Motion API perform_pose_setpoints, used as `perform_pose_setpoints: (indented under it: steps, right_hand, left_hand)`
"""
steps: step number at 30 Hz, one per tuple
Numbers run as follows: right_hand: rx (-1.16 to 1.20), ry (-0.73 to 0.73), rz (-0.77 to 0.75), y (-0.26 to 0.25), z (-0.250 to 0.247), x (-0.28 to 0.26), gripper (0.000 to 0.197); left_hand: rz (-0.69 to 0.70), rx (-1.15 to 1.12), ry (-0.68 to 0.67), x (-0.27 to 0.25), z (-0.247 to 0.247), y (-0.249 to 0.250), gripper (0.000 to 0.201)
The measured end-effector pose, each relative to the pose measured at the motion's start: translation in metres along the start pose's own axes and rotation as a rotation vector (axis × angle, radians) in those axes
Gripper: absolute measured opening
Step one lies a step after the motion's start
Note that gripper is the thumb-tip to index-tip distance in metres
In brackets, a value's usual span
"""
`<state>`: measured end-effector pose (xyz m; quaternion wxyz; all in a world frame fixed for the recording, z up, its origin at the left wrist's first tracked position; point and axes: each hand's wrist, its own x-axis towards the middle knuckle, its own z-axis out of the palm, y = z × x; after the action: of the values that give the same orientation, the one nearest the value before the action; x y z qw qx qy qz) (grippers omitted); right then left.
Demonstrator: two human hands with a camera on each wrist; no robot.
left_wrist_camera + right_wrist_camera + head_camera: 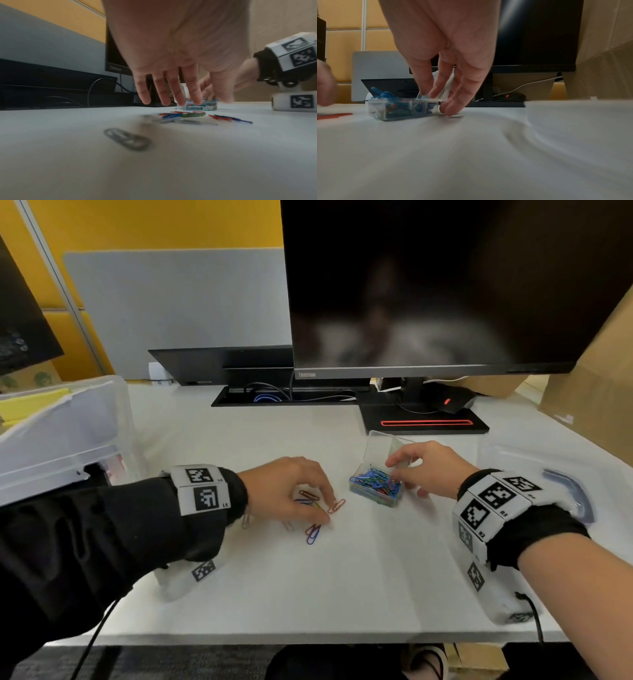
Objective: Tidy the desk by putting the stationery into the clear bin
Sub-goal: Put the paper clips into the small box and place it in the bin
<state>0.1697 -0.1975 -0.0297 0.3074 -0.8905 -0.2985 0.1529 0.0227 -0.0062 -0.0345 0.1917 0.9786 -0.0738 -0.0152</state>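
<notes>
Several loose coloured paper clips (311, 534) lie on the white desk (342, 577). My left hand (327, 511) hangs over them with straight fingers (173, 94) pointing down at the pile (185, 115). It holds nothing, and a grey clip (127, 140) lies nearer the wrist. To the right sits a small clear box (375, 486) full of clips, its hinged lid (387, 448) standing up. My right hand (404, 470) pinches that lid (445, 88) between thumb and fingers, beside the box (402, 109). The large clear bin (68, 419) stands at the far left.
A black monitor (445, 285) on its stand base (424, 422) fills the back, with a mouse (452, 402) and cables behind. A cardboard box (599, 392) is at the right. A clear lid with a blue clasp (568, 491) lies beside my right wrist.
</notes>
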Motion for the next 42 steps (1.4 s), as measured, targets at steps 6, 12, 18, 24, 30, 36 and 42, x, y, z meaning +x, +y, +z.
perform_pose_setpoints:
  steps: [6,12,18,24,30,36,42]
  right_hand:
    - [-0.023,-0.012,0.010,-0.001,0.000,0.000,0.022]
    - [-0.023,-0.017,0.006,0.001,0.000,0.002,0.024]
    - [-0.023,-0.027,-0.009,0.002,-0.001,0.003,0.025]
    - [-0.021,-0.029,-0.042,0.002,-0.001,0.003,0.025]
    - [0.034,-0.075,-0.060,0.000,0.000,0.003,0.029]
    - [0.078,-0.101,-0.073,-0.005,0.004,0.006,0.029]
    - [0.131,-0.139,-0.064,-0.009,0.007,0.007,0.026]
  left_hand:
    - [-0.114,0.014,-0.230,-0.003,0.002,0.003,0.064]
    - [-0.074,-0.046,-0.013,-0.014,-0.003,-0.010,0.022]
    - [0.061,-0.030,-0.143,-0.009,0.007,0.013,0.027]
    - [-0.065,-0.035,0.002,-0.031,-0.006,-0.010,0.019]
    - [-0.289,0.071,-0.188,-0.036,-0.005,-0.018,0.067]
    - [-0.249,-0.093,-0.014,-0.027,-0.006,-0.019,0.020]
    - [-0.274,0.004,0.014,0.002,-0.008,-0.008,0.007]
